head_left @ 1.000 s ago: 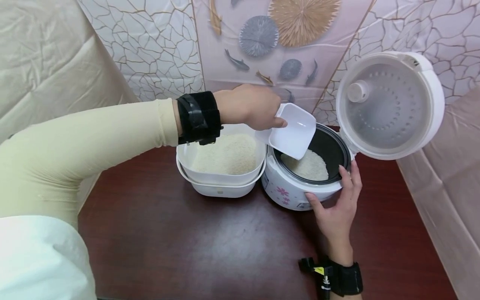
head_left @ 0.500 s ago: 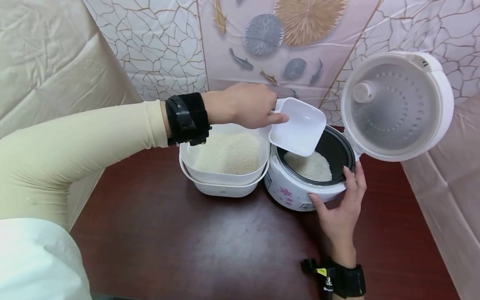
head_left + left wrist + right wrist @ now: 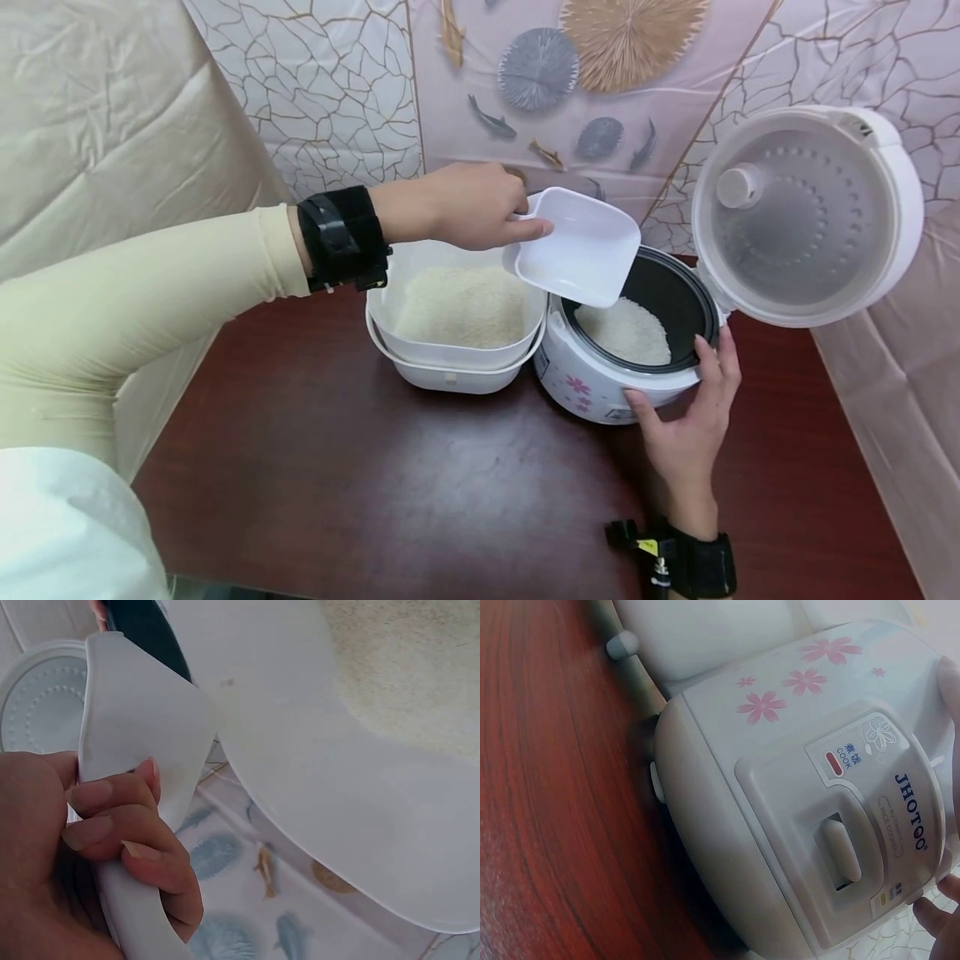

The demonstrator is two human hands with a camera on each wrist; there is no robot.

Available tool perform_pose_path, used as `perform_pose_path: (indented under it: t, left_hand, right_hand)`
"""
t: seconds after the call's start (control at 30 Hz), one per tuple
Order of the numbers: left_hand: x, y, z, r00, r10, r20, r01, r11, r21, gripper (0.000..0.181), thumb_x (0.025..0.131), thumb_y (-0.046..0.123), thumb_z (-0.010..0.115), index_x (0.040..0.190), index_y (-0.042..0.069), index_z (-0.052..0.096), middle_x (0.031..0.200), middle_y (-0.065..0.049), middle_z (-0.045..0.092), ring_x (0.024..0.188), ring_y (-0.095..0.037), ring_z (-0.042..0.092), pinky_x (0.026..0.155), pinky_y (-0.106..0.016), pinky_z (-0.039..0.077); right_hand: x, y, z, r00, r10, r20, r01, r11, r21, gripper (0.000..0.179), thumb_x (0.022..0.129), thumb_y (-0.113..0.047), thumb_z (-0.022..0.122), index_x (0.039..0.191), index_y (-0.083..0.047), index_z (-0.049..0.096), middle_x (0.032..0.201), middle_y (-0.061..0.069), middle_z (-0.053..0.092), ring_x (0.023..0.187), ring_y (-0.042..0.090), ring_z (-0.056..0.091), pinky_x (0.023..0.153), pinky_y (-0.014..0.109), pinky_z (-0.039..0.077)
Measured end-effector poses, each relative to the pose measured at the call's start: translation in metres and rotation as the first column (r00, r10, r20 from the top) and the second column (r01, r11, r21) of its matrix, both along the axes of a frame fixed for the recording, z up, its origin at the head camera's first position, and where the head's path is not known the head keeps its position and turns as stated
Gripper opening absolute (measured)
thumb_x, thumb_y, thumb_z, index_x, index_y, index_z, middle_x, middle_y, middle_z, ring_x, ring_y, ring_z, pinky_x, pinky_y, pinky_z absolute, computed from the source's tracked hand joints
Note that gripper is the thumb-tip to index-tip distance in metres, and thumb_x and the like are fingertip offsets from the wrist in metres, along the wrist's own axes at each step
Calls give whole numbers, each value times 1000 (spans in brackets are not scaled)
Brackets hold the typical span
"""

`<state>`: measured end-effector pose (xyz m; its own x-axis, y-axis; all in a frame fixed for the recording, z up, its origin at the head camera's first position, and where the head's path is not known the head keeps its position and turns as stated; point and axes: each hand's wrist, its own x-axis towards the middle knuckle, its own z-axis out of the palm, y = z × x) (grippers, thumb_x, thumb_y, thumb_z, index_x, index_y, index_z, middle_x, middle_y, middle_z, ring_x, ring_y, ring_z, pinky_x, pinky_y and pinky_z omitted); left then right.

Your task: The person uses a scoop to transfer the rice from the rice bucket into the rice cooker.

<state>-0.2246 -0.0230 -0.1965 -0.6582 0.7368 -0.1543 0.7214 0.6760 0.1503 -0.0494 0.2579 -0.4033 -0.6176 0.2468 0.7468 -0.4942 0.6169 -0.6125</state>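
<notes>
My left hand (image 3: 480, 208) grips the handle of a white scoop (image 3: 581, 250), with fingers curled round it in the left wrist view. The scoop's inside looks bare, and it hangs over the near-left rim of the white rice cooker (image 3: 558, 358). White rice (image 3: 626, 332) lies in the cooker's dark inner pot (image 3: 678, 304). My right hand (image 3: 686, 425) holds the cooker's right side, thumb on the front and fingertips at the rim. Left of the cooker, a white tub (image 3: 457, 358) holds more rice (image 3: 465, 308), partly beneath my left hand.
The cooker's lid (image 3: 802, 217) stands raised at the right. Everything sits on a dark reddish-brown table (image 3: 375, 483). A patterned backdrop (image 3: 337, 92) rises close behind the tub and cooker. In the right wrist view the cooker's switch panel (image 3: 840, 847) faces me.
The scoop and my left hand have shifted left and slightly up relative to the cooker, more over the tub. My right hand has stayed on the cooker. The whole view has drifted a little.
</notes>
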Motion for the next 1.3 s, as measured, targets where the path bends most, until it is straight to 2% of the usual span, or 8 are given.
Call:
perform_pose_path:
  t: [0.1,0.3,0.57,0.8,1.0,1.23,1.3]
  left_hand:
    - [-4,-10,-4,999,1,39,-3,999,39,54,112,49,43,72,15,53,83,-3,57,77,-19,53,71,-35,41]
    - [-13,-32,-1,992,21,128,-31,997,77,55,113,45,41,82,10,70,82,-4,72,77,-21,62,78,-37,46]
    - [-21,-59,-1,989,96,109,-107,989,99,51,108,38,42,76,11,70,71,-1,67,76,-22,56,76,-35,43]
    - [-26,-79,1,979,157,126,-170,980,99,46,104,32,44,71,10,68,65,0,60,63,-17,49,65,-32,39]
    - [-30,-98,-4,979,168,116,-175,984,45,49,105,32,44,70,11,72,60,1,60,59,-14,48,62,-30,39]
    - [-35,-120,-15,950,242,196,-232,970,-70,50,107,36,42,77,9,71,65,0,59,66,-17,50,67,-34,41]
    - [-36,-124,-16,948,246,203,-229,968,-102,52,107,38,42,78,8,73,63,1,59,66,-17,51,67,-34,41]
  right_hand:
    - [0,0,0,1000,0,3,0,1000,1,99,87,-68,76,145,8,50,162,30,35,153,41,32,123,50,26]
    - [1,0,0,1000,4,9,-4,1000,-11,100,87,-68,77,145,9,50,163,29,35,153,41,32,123,46,27]
    - [1,-1,1,1000,10,-3,-10,1000,-17,101,86,-67,78,145,10,50,162,29,35,153,41,32,123,43,27]
    - [2,-1,1,1000,11,7,-11,1000,-12,101,87,-68,77,145,9,50,163,28,35,153,41,32,123,43,26]
    - [2,0,1,1000,21,15,-21,1000,-7,100,87,-67,77,146,9,50,163,28,35,153,41,32,123,45,26]
    - [4,-2,1,1000,17,19,-17,1000,-8,100,87,-66,77,146,8,49,164,29,34,153,41,31,124,46,25]
    - [4,-1,3,1000,12,17,-12,1000,-9,99,87,-66,77,146,8,49,164,28,34,153,41,31,124,46,25]
